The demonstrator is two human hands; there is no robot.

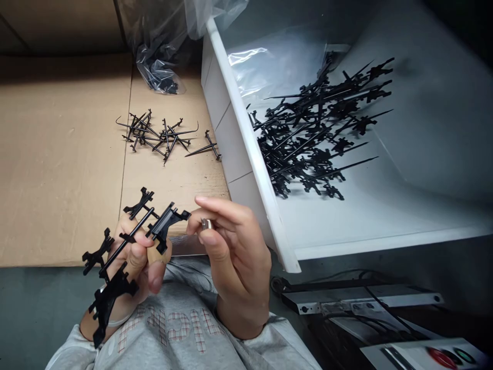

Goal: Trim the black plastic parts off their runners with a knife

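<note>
My left hand (135, 267) is closed around a black plastic sprue (127, 241), a long runner with several small parts branching off it. My right hand (234, 262) is beside it, fingers pinched on a small silvery metal piece (207, 224) held against the sprue's upper right part (169, 222). Both hands hover near my grey sweatshirt, just in front of the cardboard sheet (57, 169).
A white tray (246, 133) on the right holds a heap of black sprues (316, 128) and a clear plastic bag. Loose bare runners (162, 134) lie on the cardboard, with another plastic bag (159, 72) behind. A metal fixture (362, 300) and a button box (442, 355) sit at lower right.
</note>
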